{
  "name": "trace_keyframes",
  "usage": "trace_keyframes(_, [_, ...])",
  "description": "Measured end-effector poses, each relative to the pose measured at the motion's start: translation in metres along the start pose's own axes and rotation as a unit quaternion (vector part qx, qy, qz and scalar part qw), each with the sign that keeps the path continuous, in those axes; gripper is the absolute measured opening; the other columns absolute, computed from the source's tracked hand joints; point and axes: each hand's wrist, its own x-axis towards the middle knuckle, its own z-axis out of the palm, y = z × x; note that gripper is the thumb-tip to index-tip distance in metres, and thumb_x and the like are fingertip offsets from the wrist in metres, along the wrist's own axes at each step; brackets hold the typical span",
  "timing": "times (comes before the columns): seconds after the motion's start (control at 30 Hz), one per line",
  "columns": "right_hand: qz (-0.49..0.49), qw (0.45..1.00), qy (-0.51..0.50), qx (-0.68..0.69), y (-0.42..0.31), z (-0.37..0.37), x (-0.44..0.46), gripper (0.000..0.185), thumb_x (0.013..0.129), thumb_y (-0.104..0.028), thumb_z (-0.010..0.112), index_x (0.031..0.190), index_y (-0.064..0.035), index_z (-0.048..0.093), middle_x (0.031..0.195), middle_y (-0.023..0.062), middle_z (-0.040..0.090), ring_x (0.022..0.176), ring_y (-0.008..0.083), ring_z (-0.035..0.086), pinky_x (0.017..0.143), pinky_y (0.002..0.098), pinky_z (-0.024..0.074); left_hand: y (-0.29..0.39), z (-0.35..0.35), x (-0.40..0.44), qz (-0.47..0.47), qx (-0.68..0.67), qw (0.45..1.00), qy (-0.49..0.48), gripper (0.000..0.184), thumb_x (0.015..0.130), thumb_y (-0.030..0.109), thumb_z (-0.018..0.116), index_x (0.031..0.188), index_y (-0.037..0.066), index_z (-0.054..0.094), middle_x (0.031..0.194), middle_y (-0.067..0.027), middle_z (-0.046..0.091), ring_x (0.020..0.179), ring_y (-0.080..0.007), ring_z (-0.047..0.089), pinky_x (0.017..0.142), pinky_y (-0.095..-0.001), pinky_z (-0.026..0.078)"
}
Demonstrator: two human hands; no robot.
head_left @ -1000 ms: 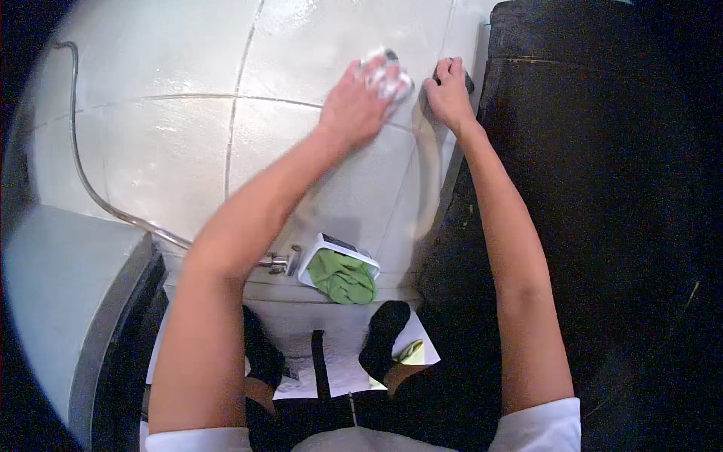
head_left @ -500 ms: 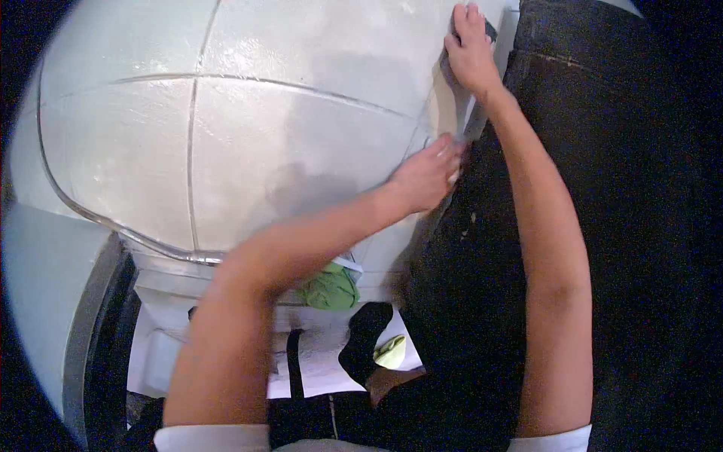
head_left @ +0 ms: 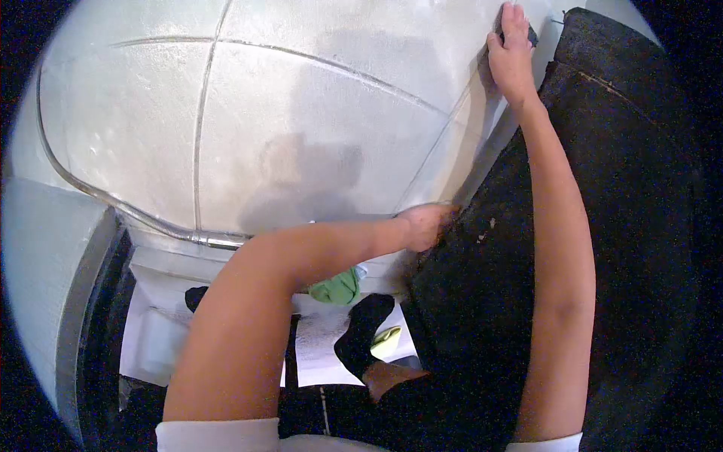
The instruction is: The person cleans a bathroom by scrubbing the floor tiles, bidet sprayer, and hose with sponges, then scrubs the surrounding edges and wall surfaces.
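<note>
My left hand (head_left: 428, 226) is low at the right edge of the white tiled wall (head_left: 263, 113), beside the dark panel; its fingers are blurred and whatever they hold is hidden. Higher up, my right hand (head_left: 514, 64) rests against a small dark object (head_left: 532, 35) near the wall's right edge, fingers closed over it. Below my left forearm, a green cloth (head_left: 336, 288) shows, partly covered by the arm.
A metal hose (head_left: 143, 217) runs down the left side of the wall. The dark panel (head_left: 633, 188) fills the right. A grey-blue ledge (head_left: 49, 264) stands at left. Near my black-socked foot (head_left: 360, 331) lies a yellow-green cloth (head_left: 386, 343).
My left hand has moved down and right from the upper wall, and the white foamy thing it held no longer shows. The view has shifted, with my right hand now higher in it.
</note>
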Motion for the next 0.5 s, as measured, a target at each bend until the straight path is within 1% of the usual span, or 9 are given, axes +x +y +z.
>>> trace_keyframes(0.07, [-0.007,1.000,0.014,-0.005,-0.011,0.003,0.007,0.063,0.087,-0.007,0.043,0.144,-0.0040,0.017,0.149,0.0233,0.012,0.139,0.0373,0.008,0.111,0.0492,0.0058,-0.053,-0.052,-0.038,-0.039,-0.252,0.967,0.025,0.042,0.089,0.029,0.038,0.124,0.014,0.056,0.134,-0.0032,0.049,0.129,-0.0176,0.037,0.115,-0.0389,0.012])
trace_keyframes(0.13, [-0.010,1.000,0.013,-0.012,-0.010,0.003,0.009,0.063,0.087,-0.008,0.043,0.144,-0.0039,0.017,0.149,0.0234,0.012,0.139,0.0373,0.008,0.111,0.0493,0.0060,-0.077,-0.084,-0.057,0.059,-0.209,0.969,-0.115,0.040,0.090,0.028,0.037,0.122,0.013,0.057,0.136,-0.0030,0.047,0.132,-0.0199,0.032,0.115,-0.0412,0.008])
trace_keyframes(0.17, [-0.014,1.000,0.012,-0.019,-0.013,0.005,0.008,0.063,0.087,-0.008,0.043,0.144,-0.0038,0.017,0.149,0.0234,0.012,0.139,0.0373,0.009,0.111,0.0494,0.0061,-0.066,-0.076,-0.067,0.058,-0.213,0.969,-0.112,0.040,0.090,0.028,0.037,0.122,0.013,0.057,0.136,-0.0030,0.047,0.132,-0.0199,0.032,0.115,-0.0412,0.008])
trace_keyframes(0.23, [-0.013,1.000,0.010,-0.021,-0.015,0.006,0.006,0.063,0.087,-0.008,0.043,0.144,-0.0036,0.017,0.149,0.0235,0.013,0.139,0.0375,0.009,0.111,0.0496,0.0068,-0.036,-0.057,-0.081,0.139,-0.289,0.942,-0.102,0.037,0.089,0.030,0.040,0.113,0.014,0.063,0.132,-0.0020,0.050,0.132,-0.0216,0.033,0.114,-0.0448,0.007])
trace_keyframes(0.27, [-0.014,1.000,0.015,-0.020,-0.017,0.006,0.006,0.062,0.087,-0.008,0.042,0.144,-0.0034,0.017,0.149,0.0236,0.014,0.139,0.0377,0.010,0.111,0.0498,0.0074,-0.031,-0.055,-0.092,0.139,-0.293,0.941,-0.101,0.037,0.089,0.030,0.040,0.113,0.014,0.063,0.132,-0.0020,0.050,0.132,-0.0216,0.033,0.114,-0.0448,0.007])
trace_keyframes(0.33, [-0.010,0.999,0.012,-0.032,-0.023,0.010,0.009,0.062,0.087,-0.007,0.042,0.144,-0.0031,0.017,0.148,0.0238,0.014,0.138,0.0379,0.011,0.111,0.0499,0.0084,-0.023,-0.053,-0.111,0.116,-0.389,0.914,-0.017,0.032,0.087,0.028,0.043,0.105,0.016,0.067,0.127,-0.0036,0.054,0.129,-0.0211,0.036,0.114,-0.0452,0.010])
trace_keyframes(0.4, [-0.007,0.999,0.014,-0.044,-0.028,0.016,0.012,0.062,0.087,-0.007,0.042,0.144,-0.0027,0.017,0.148,0.0240,0.014,0.138,0.0382,0.012,0.110,0.0499,0.0093,0.014,-0.046,-0.094,0.109,-0.398,0.908,-0.071,0.032,0.086,0.028,0.044,0.104,0.016,0.067,0.124,-0.0052,0.056,0.127,-0.0214,0.038,0.113,-0.0437,0.014])
trace_keyframes(0.47, [-0.030,0.998,0.031,-0.042,-0.027,0.018,0.013,0.062,0.086,-0.006,0.042,0.143,-0.0018,0.018,0.148,0.0247,0.016,0.137,0.0388,0.014,0.110,0.0492,0.0115,0.005,-0.060,-0.093,0.096,-0.403,0.901,-0.126,0.031,0.086,0.027,0.045,0.104,0.016,0.068,0.121,-0.0067,0.057,0.125,-0.0217,0.041,0.111,-0.0422,0.019])
trace_keyframes(0.5, [-0.031,0.998,0.032,-0.041,-0.027,0.018,0.013,0.062,0.086,-0.006,0.042,0.143,-0.0018,0.018,0.148,0.0247,0.016,0.137,0.0388,0.014,0.110,0.0492,0.0115,-0.006,-0.069,-0.099,0.091,-0.375,0.920,-0.075,0.030,0.085,0.026,0.046,0.102,0.016,0.068,0.119,-0.0082,0.059,0.122,-0.0223,0.043,0.110,-0.0396,0.023])
